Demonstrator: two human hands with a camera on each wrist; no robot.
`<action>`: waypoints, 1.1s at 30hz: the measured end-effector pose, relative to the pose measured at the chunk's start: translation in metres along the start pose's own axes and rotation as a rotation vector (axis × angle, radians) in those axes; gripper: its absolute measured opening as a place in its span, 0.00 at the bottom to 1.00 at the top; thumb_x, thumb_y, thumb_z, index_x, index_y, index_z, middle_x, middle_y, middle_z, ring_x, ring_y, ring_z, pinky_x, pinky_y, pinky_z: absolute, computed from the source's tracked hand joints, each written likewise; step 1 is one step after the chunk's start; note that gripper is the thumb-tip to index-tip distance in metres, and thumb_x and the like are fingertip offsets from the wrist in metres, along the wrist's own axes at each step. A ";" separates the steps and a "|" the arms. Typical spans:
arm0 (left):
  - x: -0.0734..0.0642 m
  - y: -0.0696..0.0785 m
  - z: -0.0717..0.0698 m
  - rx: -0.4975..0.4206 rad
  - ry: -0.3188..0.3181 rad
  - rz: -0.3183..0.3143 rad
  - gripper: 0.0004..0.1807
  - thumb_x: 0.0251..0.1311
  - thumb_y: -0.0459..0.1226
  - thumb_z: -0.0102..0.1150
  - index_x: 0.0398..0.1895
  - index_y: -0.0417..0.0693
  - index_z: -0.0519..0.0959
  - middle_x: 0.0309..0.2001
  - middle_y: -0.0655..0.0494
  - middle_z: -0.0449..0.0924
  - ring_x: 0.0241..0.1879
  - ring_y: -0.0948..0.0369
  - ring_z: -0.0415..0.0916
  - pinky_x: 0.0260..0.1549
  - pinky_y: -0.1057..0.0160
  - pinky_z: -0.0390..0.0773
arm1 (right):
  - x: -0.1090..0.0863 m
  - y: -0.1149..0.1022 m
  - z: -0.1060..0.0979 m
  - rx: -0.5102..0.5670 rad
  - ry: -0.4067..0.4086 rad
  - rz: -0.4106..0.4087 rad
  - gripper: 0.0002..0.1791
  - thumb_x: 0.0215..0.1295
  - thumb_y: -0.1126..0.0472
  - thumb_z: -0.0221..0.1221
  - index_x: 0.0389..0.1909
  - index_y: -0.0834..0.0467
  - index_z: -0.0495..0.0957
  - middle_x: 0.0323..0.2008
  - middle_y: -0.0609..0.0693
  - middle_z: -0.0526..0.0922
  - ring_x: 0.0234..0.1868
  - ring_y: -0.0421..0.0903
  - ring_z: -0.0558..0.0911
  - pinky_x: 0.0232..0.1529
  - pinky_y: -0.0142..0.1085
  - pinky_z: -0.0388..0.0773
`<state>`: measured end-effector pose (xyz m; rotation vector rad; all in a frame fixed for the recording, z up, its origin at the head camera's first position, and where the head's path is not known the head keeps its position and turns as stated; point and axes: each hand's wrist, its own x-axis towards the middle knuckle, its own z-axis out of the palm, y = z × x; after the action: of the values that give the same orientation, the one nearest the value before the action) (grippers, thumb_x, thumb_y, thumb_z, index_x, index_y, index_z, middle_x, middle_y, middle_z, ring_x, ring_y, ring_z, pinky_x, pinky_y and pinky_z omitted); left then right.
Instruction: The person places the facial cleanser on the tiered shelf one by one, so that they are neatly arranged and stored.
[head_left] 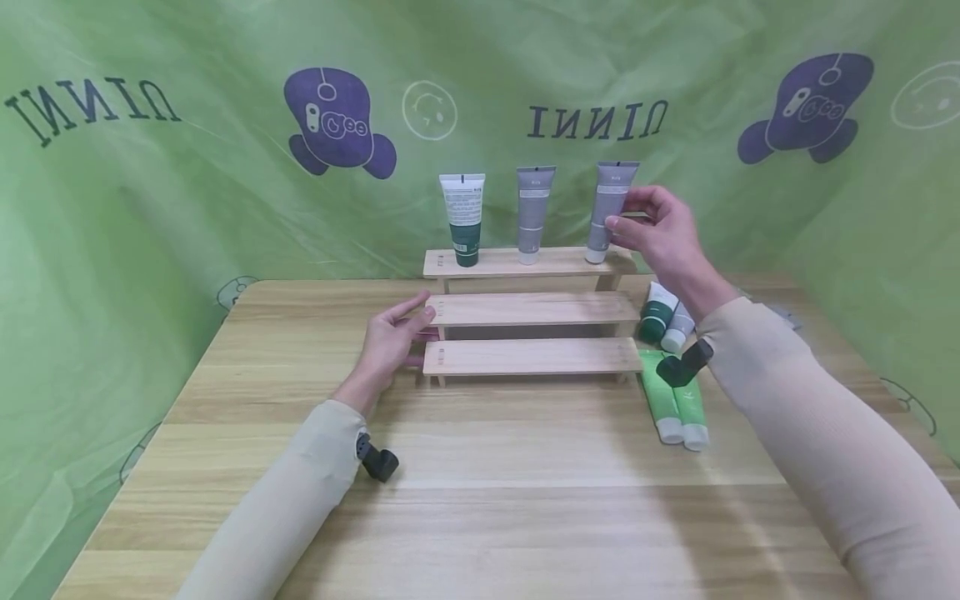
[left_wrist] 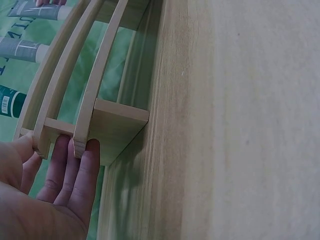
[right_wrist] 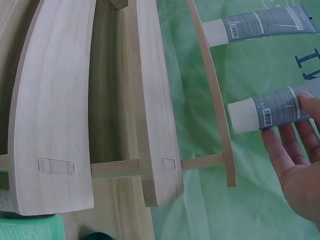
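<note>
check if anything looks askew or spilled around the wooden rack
The gray tube in the right hand leans, its top tipped rightward, while the other gray tube and the white-and-green tube stand nearly upright on the top tier. The hand's grip may explain it. No spill shows.

Smooth matt wooden stand (head_left: 532, 308), smooth grey plastic tubes (head_left: 609, 198), faintly glossy wood-grained surface (head_left: 480, 517), creased cloth-like green backdrop (head_left: 480, 42)

3-tier rack (head_left: 532, 308) on table (head_left: 487, 517), backdrop (head_left: 225, 200) behind. Top tier (head_left: 566, 262): L tube (head_left: 462, 221), mid tube (head_left: 533, 208); R tube (head_left: 608, 204) in R hand (head_left: 667, 233), nr R end. L hand (head_left: 390, 337) at rack's L end. R of rack, on table: rear tubes (head_left: 656, 321), front tubes (head_left: 662, 402).
</note>
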<state>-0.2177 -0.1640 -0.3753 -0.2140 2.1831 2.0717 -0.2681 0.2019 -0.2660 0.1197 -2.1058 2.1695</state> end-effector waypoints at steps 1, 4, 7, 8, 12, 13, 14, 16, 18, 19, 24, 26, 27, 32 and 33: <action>0.000 0.000 0.000 0.001 0.000 -0.001 0.26 0.67 0.47 0.64 0.68 0.66 0.74 0.60 0.46 0.79 0.50 0.48 0.83 0.38 0.48 0.88 | 0.000 0.000 0.000 0.001 0.003 -0.003 0.20 0.64 0.74 0.64 0.54 0.59 0.73 0.51 0.53 0.77 0.54 0.50 0.80 0.49 0.36 0.85; 0.001 0.000 -0.001 0.002 -0.002 -0.001 0.26 0.67 0.48 0.64 0.68 0.66 0.74 0.60 0.46 0.80 0.50 0.49 0.83 0.39 0.49 0.88 | 0.000 0.002 0.002 0.005 0.008 -0.002 0.20 0.64 0.74 0.64 0.54 0.59 0.74 0.52 0.53 0.77 0.56 0.52 0.80 0.50 0.36 0.85; 0.001 0.000 -0.001 0.008 -0.006 0.003 0.26 0.67 0.48 0.64 0.68 0.67 0.74 0.60 0.46 0.80 0.51 0.48 0.82 0.39 0.48 0.88 | 0.000 0.003 0.004 -0.006 0.013 -0.002 0.21 0.64 0.73 0.65 0.55 0.58 0.74 0.52 0.53 0.77 0.57 0.52 0.79 0.52 0.37 0.85; 0.001 0.000 -0.002 0.010 -0.008 0.005 0.26 0.67 0.48 0.64 0.68 0.67 0.74 0.60 0.46 0.80 0.51 0.48 0.82 0.40 0.48 0.88 | 0.000 0.003 0.004 -0.006 0.014 -0.001 0.21 0.63 0.74 0.65 0.55 0.58 0.74 0.52 0.53 0.77 0.57 0.52 0.79 0.52 0.37 0.85; 0.002 0.000 -0.003 0.009 -0.013 0.006 0.26 0.67 0.48 0.63 0.68 0.67 0.73 0.61 0.46 0.79 0.52 0.47 0.81 0.40 0.48 0.88 | 0.000 0.005 0.007 0.000 0.020 -0.007 0.21 0.63 0.75 0.65 0.54 0.59 0.74 0.51 0.54 0.78 0.55 0.52 0.80 0.51 0.37 0.85; 0.002 -0.001 -0.003 0.007 -0.013 0.005 0.27 0.67 0.48 0.64 0.69 0.66 0.73 0.61 0.46 0.79 0.53 0.47 0.81 0.40 0.48 0.88 | 0.000 0.005 0.007 0.002 0.021 -0.010 0.21 0.63 0.75 0.65 0.54 0.59 0.74 0.50 0.54 0.78 0.54 0.51 0.80 0.51 0.37 0.85; 0.003 -0.001 -0.003 0.004 -0.013 0.004 0.27 0.67 0.47 0.64 0.69 0.66 0.73 0.61 0.46 0.78 0.53 0.47 0.81 0.40 0.48 0.88 | 0.000 0.006 0.007 0.005 0.023 -0.014 0.21 0.63 0.75 0.65 0.54 0.59 0.74 0.50 0.54 0.78 0.54 0.51 0.80 0.50 0.36 0.85; 0.004 -0.001 -0.003 -0.001 -0.012 0.003 0.27 0.67 0.47 0.64 0.69 0.65 0.73 0.61 0.46 0.79 0.53 0.46 0.80 0.40 0.48 0.88 | 0.000 0.007 0.007 0.006 0.023 -0.023 0.20 0.63 0.75 0.64 0.54 0.59 0.74 0.50 0.54 0.78 0.53 0.51 0.80 0.50 0.36 0.85; 0.004 -0.001 -0.003 -0.004 -0.011 0.004 0.28 0.67 0.47 0.64 0.70 0.64 0.73 0.61 0.45 0.79 0.53 0.46 0.80 0.40 0.48 0.88 | -0.001 0.007 0.007 0.002 0.024 -0.031 0.20 0.63 0.75 0.64 0.54 0.59 0.74 0.50 0.54 0.78 0.53 0.51 0.80 0.49 0.36 0.85; 0.004 -0.001 -0.003 -0.001 -0.010 0.005 0.28 0.67 0.47 0.64 0.70 0.64 0.73 0.60 0.45 0.79 0.53 0.46 0.80 0.40 0.48 0.88 | -0.001 0.008 0.007 0.000 0.024 -0.032 0.20 0.63 0.75 0.64 0.54 0.59 0.74 0.50 0.54 0.78 0.53 0.50 0.80 0.50 0.36 0.85; 0.004 0.000 -0.003 0.011 -0.009 0.011 0.28 0.67 0.47 0.64 0.70 0.64 0.73 0.59 0.45 0.80 0.51 0.47 0.82 0.38 0.49 0.88 | -0.002 0.008 0.007 -0.005 0.022 -0.032 0.21 0.64 0.74 0.64 0.55 0.59 0.73 0.50 0.53 0.78 0.54 0.51 0.79 0.52 0.38 0.85; 0.004 0.000 -0.002 0.014 -0.009 0.014 0.28 0.67 0.47 0.64 0.70 0.63 0.72 0.58 0.45 0.81 0.51 0.48 0.82 0.38 0.49 0.89 | -0.003 0.008 0.007 -0.010 0.023 -0.030 0.21 0.64 0.74 0.64 0.55 0.59 0.73 0.50 0.53 0.78 0.55 0.51 0.79 0.52 0.38 0.84; 0.004 0.000 -0.002 0.014 -0.009 0.016 0.28 0.67 0.47 0.64 0.70 0.63 0.72 0.59 0.45 0.80 0.50 0.48 0.82 0.38 0.49 0.89 | -0.004 0.008 0.007 -0.015 0.023 -0.029 0.20 0.64 0.74 0.64 0.55 0.59 0.73 0.50 0.53 0.77 0.55 0.51 0.79 0.52 0.38 0.84; 0.005 -0.001 -0.003 0.011 -0.006 0.023 0.27 0.66 0.48 0.64 0.69 0.63 0.74 0.60 0.46 0.80 0.49 0.48 0.83 0.37 0.49 0.89 | -0.005 0.008 0.006 -0.035 0.008 -0.019 0.21 0.65 0.73 0.64 0.57 0.60 0.73 0.51 0.53 0.77 0.55 0.50 0.79 0.55 0.38 0.83; 0.005 -0.001 -0.003 0.013 -0.006 0.023 0.27 0.66 0.48 0.64 0.69 0.64 0.74 0.60 0.46 0.80 0.49 0.48 0.83 0.37 0.50 0.89 | -0.006 0.008 0.005 -0.043 0.003 -0.016 0.22 0.65 0.72 0.64 0.58 0.60 0.73 0.52 0.53 0.77 0.55 0.50 0.79 0.55 0.38 0.83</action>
<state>-0.2228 -0.1671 -0.3774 -0.1820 2.2061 2.0668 -0.2635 0.1964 -0.2747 0.1286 -2.1413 2.1124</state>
